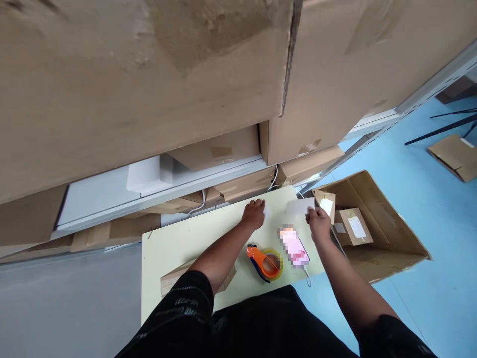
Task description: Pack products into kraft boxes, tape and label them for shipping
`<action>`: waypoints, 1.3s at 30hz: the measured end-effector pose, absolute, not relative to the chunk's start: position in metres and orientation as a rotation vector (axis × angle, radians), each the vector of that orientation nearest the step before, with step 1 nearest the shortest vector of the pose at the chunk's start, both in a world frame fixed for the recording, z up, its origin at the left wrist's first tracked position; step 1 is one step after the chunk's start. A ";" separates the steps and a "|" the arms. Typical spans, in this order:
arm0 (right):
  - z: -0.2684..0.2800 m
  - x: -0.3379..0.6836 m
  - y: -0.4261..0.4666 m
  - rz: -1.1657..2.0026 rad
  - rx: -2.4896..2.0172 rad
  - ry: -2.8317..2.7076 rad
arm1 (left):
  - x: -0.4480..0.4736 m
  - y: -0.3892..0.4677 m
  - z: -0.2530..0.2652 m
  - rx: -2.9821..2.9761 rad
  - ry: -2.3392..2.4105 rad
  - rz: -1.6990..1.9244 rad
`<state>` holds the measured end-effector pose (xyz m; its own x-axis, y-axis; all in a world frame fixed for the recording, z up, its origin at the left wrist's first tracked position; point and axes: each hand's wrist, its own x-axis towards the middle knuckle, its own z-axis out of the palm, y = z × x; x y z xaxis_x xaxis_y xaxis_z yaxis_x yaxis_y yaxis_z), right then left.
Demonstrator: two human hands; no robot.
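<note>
My right hand (318, 223) pinches the right end of a white paper slip (298, 206) above the table's far right part. To the left, my left hand (254, 215) has its fingers curled together at a smaller white paper piece (266, 212), partly hidden by the hand. Nearer my body lies an orange and blue tape dispenser (264, 262) with a yellow-edged tape roll. Beside it a phone (294, 246) with a lit, blurred screen rests on the table, a white cable at its lower end. Under my left forearm is a cardboard box (175, 278), mostly covered.
The pale table (167, 253) stands against a metal shelf (208, 178) stacked with large cardboard boxes (149, 99) overhead. On the right, an open carton (395, 223) holds several small labelled boxes (354, 226). Another box (454, 156) sits on the blue floor.
</note>
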<state>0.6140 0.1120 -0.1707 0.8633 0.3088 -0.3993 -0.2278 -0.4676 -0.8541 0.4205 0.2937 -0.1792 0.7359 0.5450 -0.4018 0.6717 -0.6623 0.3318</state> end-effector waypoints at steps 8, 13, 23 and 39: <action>-0.065 0.568 0.086 -0.081 -1.697 -1.513 | 0.391 0.281 -0.080 1.306 0.902 0.150; -0.023 0.523 0.108 -0.155 -1.353 -1.735 | 0.324 0.247 0.013 0.946 0.814 0.535; 0.031 0.408 0.104 -0.146 -0.934 -1.906 | 0.178 0.197 0.072 0.970 0.908 0.816; 0.097 0.181 0.078 1.434 -1.038 -0.663 | 0.005 0.147 0.100 0.828 0.818 1.259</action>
<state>0.1807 0.0783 0.0969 0.0825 0.9733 -0.2144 -0.4669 -0.1523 -0.8711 0.0048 0.1469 0.0998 0.1229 0.9902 -0.0665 -0.4632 0.1165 0.8786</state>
